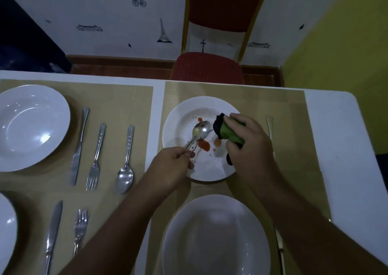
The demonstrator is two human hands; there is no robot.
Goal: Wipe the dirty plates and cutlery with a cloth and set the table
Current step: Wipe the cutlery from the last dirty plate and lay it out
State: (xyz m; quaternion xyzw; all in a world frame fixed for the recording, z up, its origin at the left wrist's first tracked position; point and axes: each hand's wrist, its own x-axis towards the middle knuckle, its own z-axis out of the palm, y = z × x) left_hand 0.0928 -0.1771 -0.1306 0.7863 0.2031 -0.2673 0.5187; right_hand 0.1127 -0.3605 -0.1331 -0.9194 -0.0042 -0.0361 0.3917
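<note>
Holding the spoon (201,130) by its handle, your left hand (172,166) pinches it over the dirty plate (184,109), with what looks like a second piece of cutlery (188,145) caught in the same pinch. The spoon's bowl hangs above the plate's middle, close over the red sauce spots (204,145). Your right hand (251,142) is curled round the green and black cloth (227,133), whose dark end sits just beside the spoon's bowl; I cannot tell whether they touch.

To wipe well, I judge you should fold the cloth right round the bowl, squeeze, and draw it from neck to tip, front and back. Hold the pinch firm so the handle does not twist. Lift the cutlery clear of the sauce, or the wiped face will pick it up. Do the second piece separately; wiped together, the faces between them get missed. Turn to a fresh part of the cloth before the plate, which will likely need several passes.

The knife (270,127) lies on the placemat (294,110) right of the plate, a likely spot for the wiped pieces, as the laid cutlery (96,155) shows on the left of the desk (340,138).
</note>
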